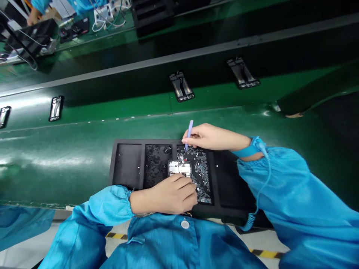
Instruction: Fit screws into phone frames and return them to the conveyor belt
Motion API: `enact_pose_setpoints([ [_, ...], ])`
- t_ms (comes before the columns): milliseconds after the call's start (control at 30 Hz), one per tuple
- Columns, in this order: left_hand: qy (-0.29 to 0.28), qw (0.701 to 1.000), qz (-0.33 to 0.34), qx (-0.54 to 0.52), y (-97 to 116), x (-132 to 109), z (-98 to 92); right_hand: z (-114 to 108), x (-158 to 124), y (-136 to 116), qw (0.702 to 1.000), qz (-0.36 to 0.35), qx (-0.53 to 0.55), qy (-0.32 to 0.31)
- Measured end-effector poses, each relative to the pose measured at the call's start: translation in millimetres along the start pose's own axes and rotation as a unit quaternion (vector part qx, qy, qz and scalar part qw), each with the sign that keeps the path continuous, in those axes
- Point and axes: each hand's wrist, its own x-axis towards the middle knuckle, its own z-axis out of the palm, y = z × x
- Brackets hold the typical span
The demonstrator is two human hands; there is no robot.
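Observation:
My right hand (200,135) pinches slim lilac tweezers (189,131), their tip pointing down into a compartment of small metal parts (202,170). Just below that tip lies the upper end of an opened phone (179,168), with white and silver components showing. My left hand (175,194) is wrapped over the phone's lower part and hides it. Both phone and hands are above a black divided tray (142,164). Left of the metal parts, another compartment holds many small dark pieces (157,160).
Several opened phone housings lie along the green bench and line, including one housing (181,86) straight ahead and another (243,73) to its right. A blue coiled wrist-strap cord (267,168) hangs from my right wrist. Across the line, a co-worker's hand (33,16) shows near cables.

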Motion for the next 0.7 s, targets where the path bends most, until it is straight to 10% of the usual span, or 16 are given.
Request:
enact_pose_setpoints([
  [467,0.006,1.000,-0.007,0.011,-0.9,-0.4,1.3,5.3,2.4,-1.9,0.998,-0.032,-0.040,0.027],
  [700,0.031,0.995,-0.070,0.057,2.1,-4.5,7.5,33.4,-72.6,-44.0,0.962,-0.070,-0.084,0.251],
])
